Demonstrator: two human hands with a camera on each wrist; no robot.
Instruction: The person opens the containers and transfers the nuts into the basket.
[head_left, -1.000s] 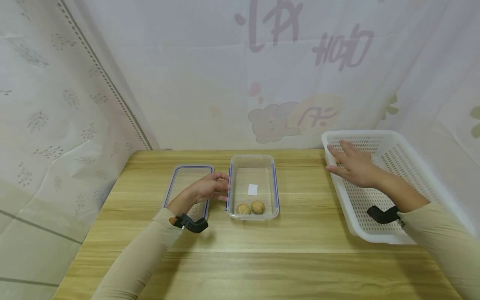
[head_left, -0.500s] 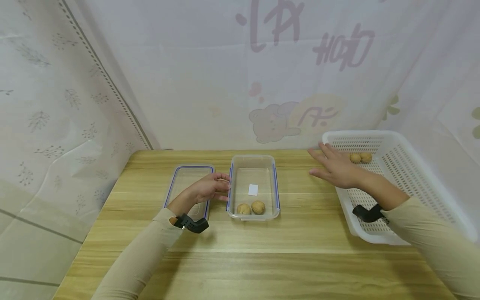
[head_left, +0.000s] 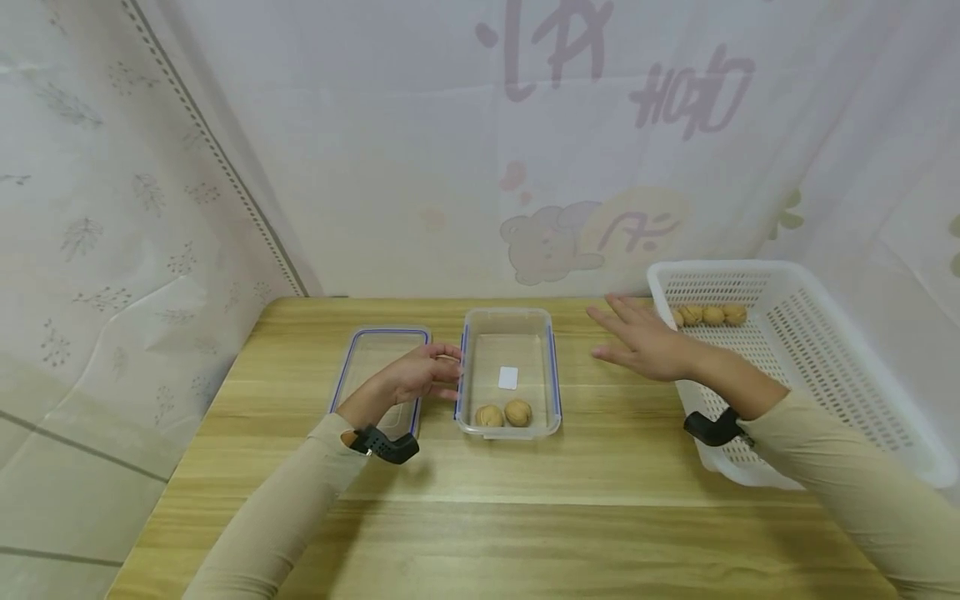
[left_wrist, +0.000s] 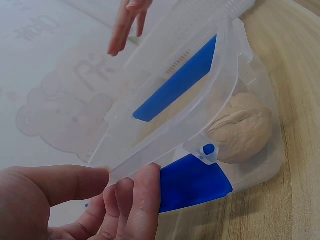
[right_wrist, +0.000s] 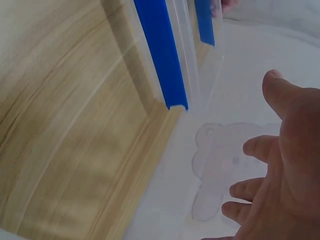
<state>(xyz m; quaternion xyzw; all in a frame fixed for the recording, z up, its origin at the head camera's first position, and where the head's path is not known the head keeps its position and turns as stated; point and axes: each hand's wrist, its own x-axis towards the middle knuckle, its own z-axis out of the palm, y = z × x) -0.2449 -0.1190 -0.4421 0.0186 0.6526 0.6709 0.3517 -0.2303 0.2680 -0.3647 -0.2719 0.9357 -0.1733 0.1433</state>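
Observation:
A clear plastic food container (head_left: 507, 350) with blue side clips stands at mid-table. Two walnuts (head_left: 518, 412) lie inside it at the near end. My left hand (head_left: 422, 375) is at its left wall, and in the left wrist view the fingertips (left_wrist: 147, 190) touch the wall beside the blue clip (left_wrist: 192, 185), with the thumb near the rim. Over the table between container and basket hovers my right hand (head_left: 648, 343), holding nothing, its fingers spread. Behind it, several walnuts (head_left: 713, 315) line the far end of the white basket (head_left: 847, 375); the hand and forearm hide part of the basket.
The clear lid (head_left: 378, 357) with a blue seal lies left of the container, partly beneath my left hand and wrist. Wooden tabletop (head_left: 480, 533) stretches in front of the container. A printed curtain (head_left: 420, 150) hangs along the table's back edge.
My right hand has moved left, from above the basket to the gap beside it, uncovering the walnuts at the basket's far end. The left hand stays at the container.

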